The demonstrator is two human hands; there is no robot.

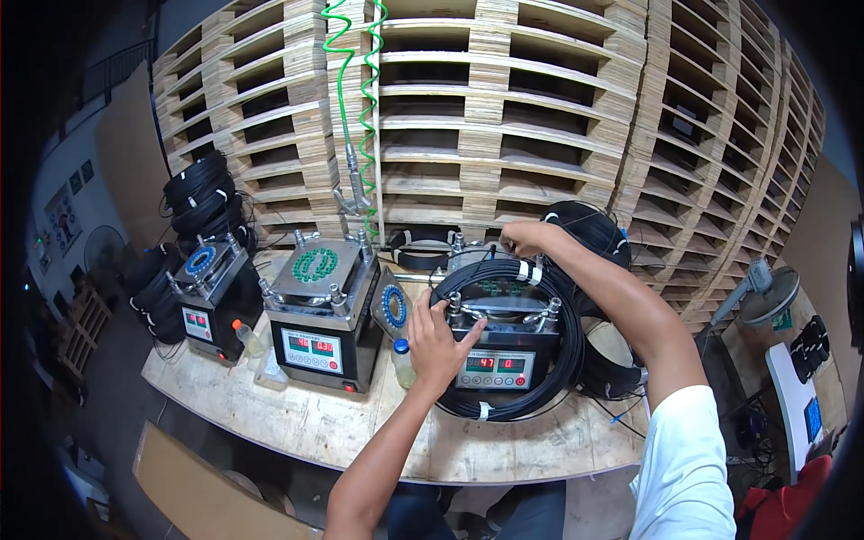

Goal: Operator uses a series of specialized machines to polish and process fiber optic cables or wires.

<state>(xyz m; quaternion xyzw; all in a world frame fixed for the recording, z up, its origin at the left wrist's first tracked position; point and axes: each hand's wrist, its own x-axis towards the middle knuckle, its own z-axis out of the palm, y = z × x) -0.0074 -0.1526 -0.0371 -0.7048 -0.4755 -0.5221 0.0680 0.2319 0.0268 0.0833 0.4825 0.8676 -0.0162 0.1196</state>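
Black coil (567, 360) looks hefty and springy, best grabbed at the white ties (485, 411); left hand (438, 340) has a wide grip, can't tell with the right hand (529, 238).

From the wearer's head, the fisheye camera is looking down and forward over the table (540, 441), viewing the left hand (436, 340) and right hand (531, 238) closely, facing pallets (486, 117) beyond.

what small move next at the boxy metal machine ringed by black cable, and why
Perhaps steady the boxy metal machine with the left hand while the right hand works at its far side: the left spreads at its front left corner, the right reaches beyond the round black cable coil.
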